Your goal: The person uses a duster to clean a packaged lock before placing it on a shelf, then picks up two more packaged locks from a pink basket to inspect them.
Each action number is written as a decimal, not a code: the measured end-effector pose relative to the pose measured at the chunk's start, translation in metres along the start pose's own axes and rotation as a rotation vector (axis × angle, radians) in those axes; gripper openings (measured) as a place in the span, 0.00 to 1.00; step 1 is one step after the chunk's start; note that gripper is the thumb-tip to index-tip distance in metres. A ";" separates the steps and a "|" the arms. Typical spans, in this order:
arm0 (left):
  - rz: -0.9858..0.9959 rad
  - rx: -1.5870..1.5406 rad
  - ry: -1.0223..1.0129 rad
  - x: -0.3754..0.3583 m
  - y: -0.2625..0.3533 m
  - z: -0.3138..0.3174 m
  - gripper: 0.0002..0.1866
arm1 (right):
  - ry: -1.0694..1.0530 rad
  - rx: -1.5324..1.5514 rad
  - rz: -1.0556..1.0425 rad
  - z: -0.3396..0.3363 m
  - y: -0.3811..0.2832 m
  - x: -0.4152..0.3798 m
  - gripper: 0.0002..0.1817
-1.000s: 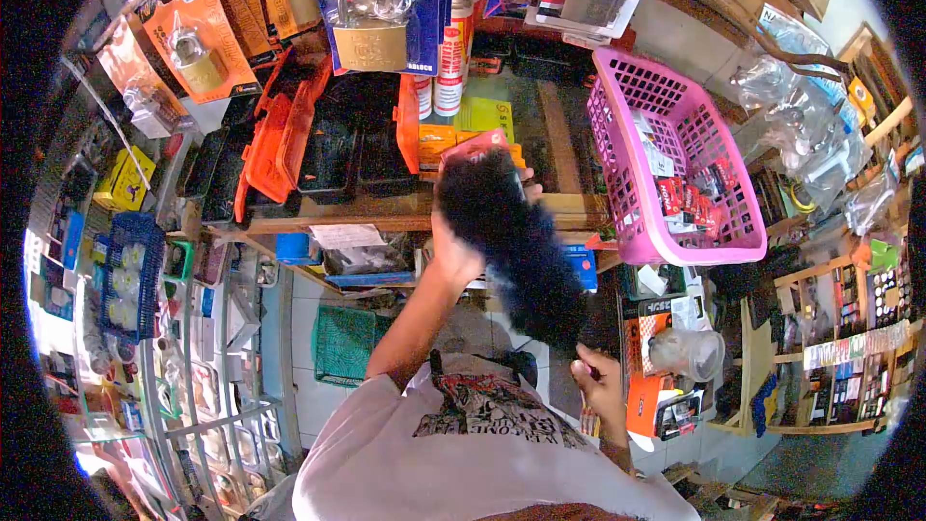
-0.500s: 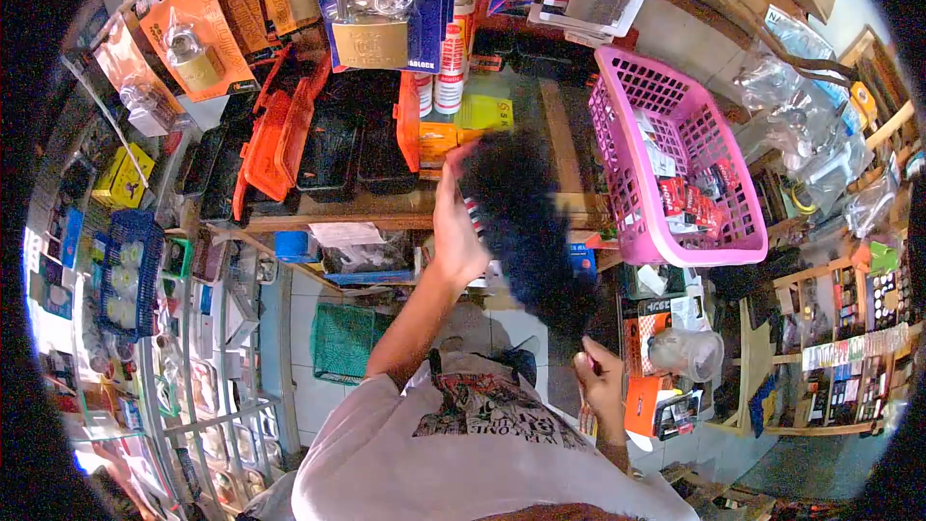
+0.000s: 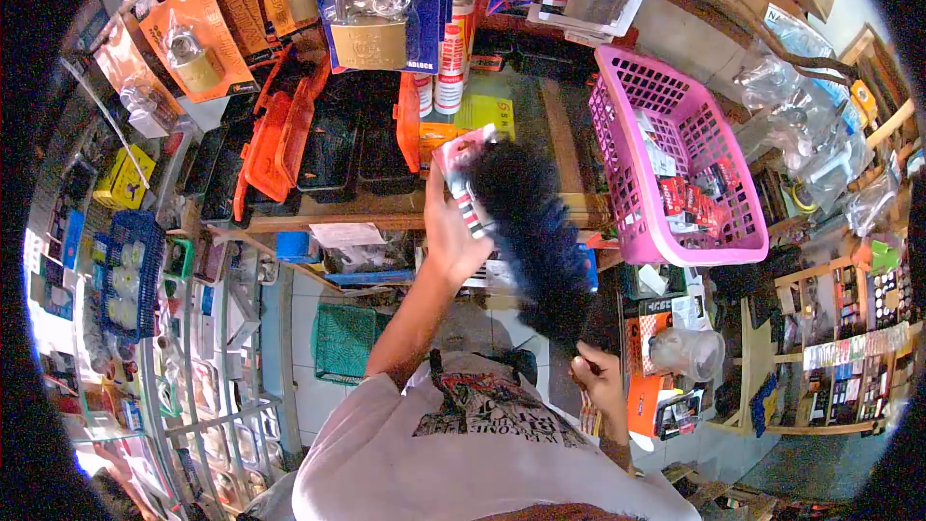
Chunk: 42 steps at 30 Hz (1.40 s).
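My right hand (image 3: 600,378) grips the lower end of a dark, fluffy feather duster (image 3: 532,232). The duster slants up to the left, blurred by motion, and its top covers the right side of a small carded pack (image 3: 469,201). That pack, with red, white and black striped printing, is held upright in my left hand (image 3: 453,239); what is inside it I cannot make out. Behind it on the wooden shelf are an orange plastic case (image 3: 409,125), a yellow package (image 3: 484,116) and a white tube with a red cap (image 3: 449,72).
A pink basket (image 3: 738,251) with red packets stands at the right of the shelf. Carded padlocks (image 3: 368,39) hang across the top. Orange and black cases (image 3: 275,150) lie at left, a green crate (image 3: 344,342) on the floor. A clear plastic jar (image 3: 690,354) is beside my right hand.
More of the striped pack shows now, its printed face turned into view beside the duster. My left hand has shifted slightly left, while the duster has swept a little across the pack.
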<state>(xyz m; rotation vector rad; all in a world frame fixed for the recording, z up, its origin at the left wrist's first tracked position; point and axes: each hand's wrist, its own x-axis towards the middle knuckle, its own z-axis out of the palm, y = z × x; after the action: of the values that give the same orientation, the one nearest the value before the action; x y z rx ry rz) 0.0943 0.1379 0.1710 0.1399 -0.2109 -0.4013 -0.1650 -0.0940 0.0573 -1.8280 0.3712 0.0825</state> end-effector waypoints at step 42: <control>-0.040 0.006 0.072 0.005 0.001 -0.021 0.48 | 0.034 -0.135 -0.184 -0.003 0.015 -0.010 0.18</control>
<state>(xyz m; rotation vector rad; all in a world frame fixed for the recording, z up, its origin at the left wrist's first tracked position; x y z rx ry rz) 0.1045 0.1390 0.1518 0.1641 -0.1385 -0.4347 -0.1795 -0.0986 0.0471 -1.9904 0.2242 -0.0523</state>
